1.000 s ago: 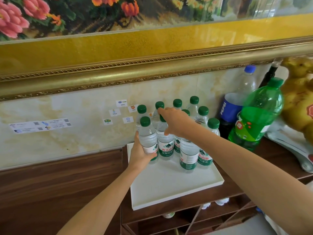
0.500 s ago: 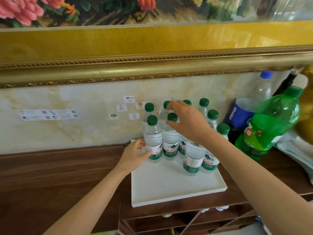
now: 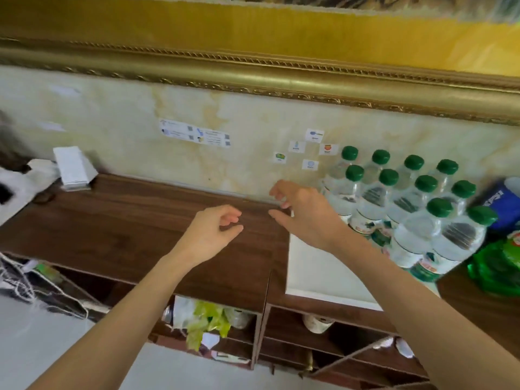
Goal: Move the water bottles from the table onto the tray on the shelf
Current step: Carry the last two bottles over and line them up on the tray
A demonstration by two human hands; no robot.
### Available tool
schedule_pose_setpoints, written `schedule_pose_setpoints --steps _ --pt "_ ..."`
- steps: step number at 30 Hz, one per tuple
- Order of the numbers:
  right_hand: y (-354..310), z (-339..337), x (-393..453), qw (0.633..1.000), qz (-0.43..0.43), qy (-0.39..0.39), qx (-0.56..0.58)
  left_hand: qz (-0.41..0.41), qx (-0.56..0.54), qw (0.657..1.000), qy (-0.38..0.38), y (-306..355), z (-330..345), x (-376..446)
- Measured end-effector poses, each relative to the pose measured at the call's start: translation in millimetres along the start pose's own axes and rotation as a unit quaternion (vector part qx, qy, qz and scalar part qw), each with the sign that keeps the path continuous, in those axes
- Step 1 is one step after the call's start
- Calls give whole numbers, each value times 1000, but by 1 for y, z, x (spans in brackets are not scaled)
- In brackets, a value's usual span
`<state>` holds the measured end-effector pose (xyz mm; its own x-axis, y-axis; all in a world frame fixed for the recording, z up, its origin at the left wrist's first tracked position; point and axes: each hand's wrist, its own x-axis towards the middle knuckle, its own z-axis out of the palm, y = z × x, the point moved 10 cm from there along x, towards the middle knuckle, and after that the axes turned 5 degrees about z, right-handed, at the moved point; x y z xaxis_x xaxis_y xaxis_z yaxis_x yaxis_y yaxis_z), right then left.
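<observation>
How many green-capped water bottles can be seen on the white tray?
10. Back row by the wall: four. Middle row: four. Front, right: two. The right arm may hide others.

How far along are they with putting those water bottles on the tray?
Ten green-capped water bottles already stand on the white tray on the wooden shelf. Nothing is in hand: the left hand and right hand hover empty over the shelf. The table is out of view, so I can't tell how many remain.
</observation>
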<state>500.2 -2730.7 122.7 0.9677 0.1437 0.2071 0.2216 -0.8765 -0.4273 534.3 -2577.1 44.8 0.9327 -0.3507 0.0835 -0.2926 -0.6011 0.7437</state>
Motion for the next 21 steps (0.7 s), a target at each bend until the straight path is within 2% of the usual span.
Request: schedule_pose_setpoints --steps 3,8,10,13,17,21 --pt "-53 46 0 999 -23 -44 -19 -16 19 1000 12 -38 -46 -42" --pt "-178 163 -23 977 -83 -188 -65 -45 79 996 2 -123 -128 -148" --pt "-237 201 -28 972 -104 -201 -60 -54 120 991 -5 -156 -169 -192" --pt "-333 239 -31 972 -146 -182 -32 -76 156 985 24 -196 -240 -259" --pt "-462 288 -33 958 -215 -192 12 -139 216 963 86 -248 -340 -345" --pt "-573 351 -22 935 -264 -235 17 -230 203 941 142 -318 -416 -428"
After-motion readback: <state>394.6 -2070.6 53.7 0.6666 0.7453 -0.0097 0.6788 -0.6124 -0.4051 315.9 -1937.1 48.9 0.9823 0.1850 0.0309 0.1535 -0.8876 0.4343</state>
